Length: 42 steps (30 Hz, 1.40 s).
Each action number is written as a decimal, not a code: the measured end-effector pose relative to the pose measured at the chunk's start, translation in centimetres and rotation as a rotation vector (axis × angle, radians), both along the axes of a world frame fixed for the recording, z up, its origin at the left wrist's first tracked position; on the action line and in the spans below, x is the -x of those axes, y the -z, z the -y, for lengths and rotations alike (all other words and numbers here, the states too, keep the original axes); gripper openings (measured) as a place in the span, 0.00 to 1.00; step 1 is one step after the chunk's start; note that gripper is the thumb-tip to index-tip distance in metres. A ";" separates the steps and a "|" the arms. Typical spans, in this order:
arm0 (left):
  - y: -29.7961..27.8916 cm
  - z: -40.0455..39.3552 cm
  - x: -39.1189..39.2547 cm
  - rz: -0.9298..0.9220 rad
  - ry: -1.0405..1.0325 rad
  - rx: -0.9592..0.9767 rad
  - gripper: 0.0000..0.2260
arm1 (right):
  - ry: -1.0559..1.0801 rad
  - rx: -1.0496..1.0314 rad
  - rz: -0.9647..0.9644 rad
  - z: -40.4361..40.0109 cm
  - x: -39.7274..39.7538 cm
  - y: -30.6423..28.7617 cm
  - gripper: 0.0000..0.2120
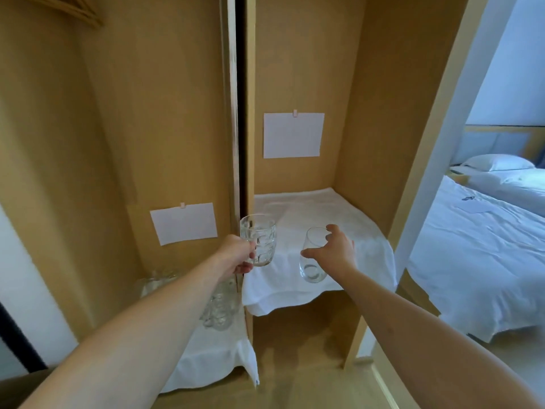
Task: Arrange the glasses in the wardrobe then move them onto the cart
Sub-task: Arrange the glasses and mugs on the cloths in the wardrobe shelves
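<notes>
My left hand [236,255] grips the handle of a dimpled glass mug [259,239] and holds it upright in the air by the wardrobe's centre divider. My right hand [333,246] holds a smooth stemless glass [312,258] by its rim, just above the white cloth [295,287] on the right shelf. More clear glasses [219,308] stand on the white cloth of the lower left shelf, partly hidden by my left forearm. No cart is in view.
The wooden wardrobe has a centre divider [249,143] between the two compartments. A white paper sheet [292,135] hangs on the right back panel and another white paper sheet [184,222] on the left. A bed [486,246] with white linen lies to the right.
</notes>
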<state>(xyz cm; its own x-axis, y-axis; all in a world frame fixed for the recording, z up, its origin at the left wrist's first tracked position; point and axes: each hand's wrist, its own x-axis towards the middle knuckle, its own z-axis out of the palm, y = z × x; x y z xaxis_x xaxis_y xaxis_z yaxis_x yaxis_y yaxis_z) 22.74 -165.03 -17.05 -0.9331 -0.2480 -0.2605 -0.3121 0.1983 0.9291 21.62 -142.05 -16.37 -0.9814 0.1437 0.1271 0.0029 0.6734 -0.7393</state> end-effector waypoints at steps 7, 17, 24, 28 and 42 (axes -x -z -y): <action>0.8 -3.5 4.6 0.008 -0.021 -0.017 0.09 | 0.038 -0.003 0.020 -3.8 3.3 0.5 0.47; 2.3 -5.5 15.0 0.005 -0.017 -0.056 0.05 | 0.108 -0.065 0.001 -5.6 12.5 0.0 0.45; 3.5 -5.7 21.2 0.022 0.014 -0.099 0.06 | 0.098 -0.121 0.033 -4.2 19.3 1.1 0.47; 4.1 -5.5 24.2 0.019 0.025 -0.113 0.06 | 0.080 -0.131 0.046 -3.8 22.7 1.9 0.48; 6.7 -7.7 33.0 0.037 -0.140 -0.102 0.07 | -0.093 -0.135 0.083 -4.1 35.9 5.1 0.50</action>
<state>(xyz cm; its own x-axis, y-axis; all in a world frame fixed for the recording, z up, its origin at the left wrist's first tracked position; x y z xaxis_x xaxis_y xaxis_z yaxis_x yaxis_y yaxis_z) -10.22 -157.35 -23.80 -0.8808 -0.3450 -0.3243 -0.3641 0.0557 0.9297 -14.25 -137.93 -21.45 -0.9976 0.0389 0.0567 -0.0066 0.7666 -0.6421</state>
